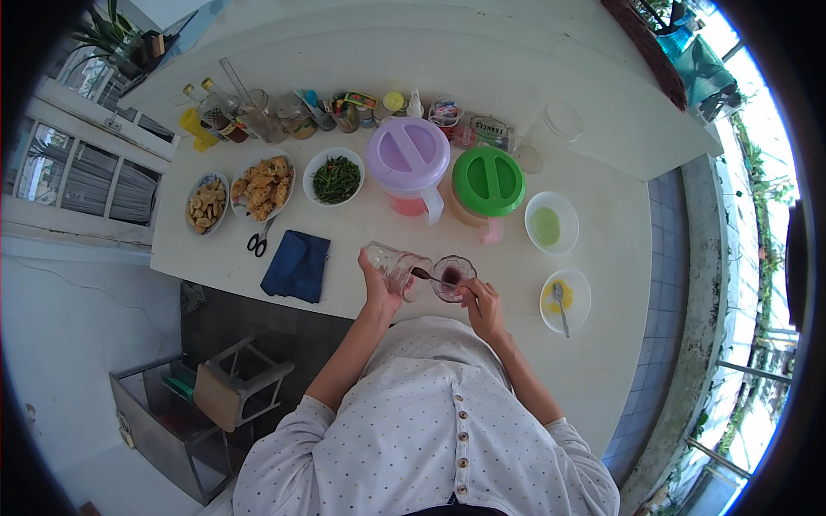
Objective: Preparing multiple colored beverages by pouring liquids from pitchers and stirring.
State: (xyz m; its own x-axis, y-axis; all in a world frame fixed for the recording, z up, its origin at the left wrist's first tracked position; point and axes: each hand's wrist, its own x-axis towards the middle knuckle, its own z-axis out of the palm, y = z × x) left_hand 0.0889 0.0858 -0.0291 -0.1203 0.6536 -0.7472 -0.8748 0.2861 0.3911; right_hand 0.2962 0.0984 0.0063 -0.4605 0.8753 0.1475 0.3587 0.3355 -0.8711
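Observation:
My left hand (379, 291) is wrapped round a clear drinking glass (394, 263), which it holds tilted near the table's front edge. In my right hand (484, 305) is a spoon (437, 279), gripped by its handle. The spoon's dark bowl end reaches to the glass's mouth; whether it carries anything is too small to tell. Just right of the glass is a small scalloped glass bowl (463, 261) with something dark red in it, and the spoon passes over it. My right fingers are close to this bowl's edge.
Beyond my hands stand a purple-lidded pitcher (408, 163) and a green-lidded pitcher (489, 185). White bowls of green (570, 215) and yellow stuff (581, 320) are right. Left lie a folded blue cloth (295, 265), scissors (259, 243), fried food (262, 185) and green beans (336, 180).

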